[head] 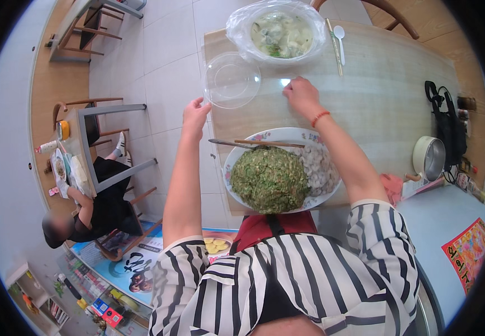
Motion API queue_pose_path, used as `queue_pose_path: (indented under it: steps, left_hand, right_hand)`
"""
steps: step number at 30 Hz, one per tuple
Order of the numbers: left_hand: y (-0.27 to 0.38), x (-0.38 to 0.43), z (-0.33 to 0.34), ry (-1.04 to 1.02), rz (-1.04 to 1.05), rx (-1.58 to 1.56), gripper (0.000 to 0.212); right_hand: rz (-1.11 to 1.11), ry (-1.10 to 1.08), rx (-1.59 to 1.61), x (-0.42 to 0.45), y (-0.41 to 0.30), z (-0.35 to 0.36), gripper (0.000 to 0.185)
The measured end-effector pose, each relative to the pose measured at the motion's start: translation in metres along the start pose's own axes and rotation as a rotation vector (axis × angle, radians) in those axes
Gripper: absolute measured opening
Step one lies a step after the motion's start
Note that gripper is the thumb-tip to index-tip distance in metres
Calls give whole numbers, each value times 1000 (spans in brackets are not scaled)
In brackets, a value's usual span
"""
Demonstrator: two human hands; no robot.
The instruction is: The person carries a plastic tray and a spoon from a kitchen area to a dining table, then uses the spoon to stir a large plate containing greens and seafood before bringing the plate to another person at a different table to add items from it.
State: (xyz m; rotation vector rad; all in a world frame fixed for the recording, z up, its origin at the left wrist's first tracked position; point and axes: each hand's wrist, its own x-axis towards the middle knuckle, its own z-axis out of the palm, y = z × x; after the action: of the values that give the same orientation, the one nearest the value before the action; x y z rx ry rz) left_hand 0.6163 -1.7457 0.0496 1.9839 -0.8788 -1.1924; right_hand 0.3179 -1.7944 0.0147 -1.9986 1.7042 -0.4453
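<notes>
My left hand [196,117] is at the table's left edge, thumb and fingertips at the rim of a clear round plastic lid [232,80]. Whether they grip the rim is unclear. Over the table, my right hand [304,98] has its fingers curled, and its palm is hidden. Nearer me, a flower-rimmed oval platter [229,185] carries a mound of green minced filling [269,180] and a heap of peeled raw shrimp [320,170]. A metal utensil [229,143] and wooden chopsticks [267,143] rest across its far side. Beyond my hands stands a bag-lined bowl [235,31] of dumpling soup [282,33].
Chopsticks [334,48] and a white plastic spoon [339,44] lie right of the bowl. A cream saucepan [422,157] and a black bag [448,126] are farther right. To the left, a person [112,197] sits at another table [85,147].
</notes>
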Motion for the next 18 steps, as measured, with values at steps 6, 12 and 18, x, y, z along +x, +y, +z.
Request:
queue_pose_path:
  steps: [6, 12, 18]
  left_hand:
    - [-11, -53, -47, 122, 142, -200, 44]
    - [-48, -106, -65, 174, 84, -361, 36]
    - [-73, -153, -71, 161, 102, -373, 27]
  right_hand:
    - [24, -96, 446, -102, -19, -64, 12]
    - [-21, -176, 502, -182, -47, -65, 12]
    - [36, -118, 529, -218, -85, -43, 10]
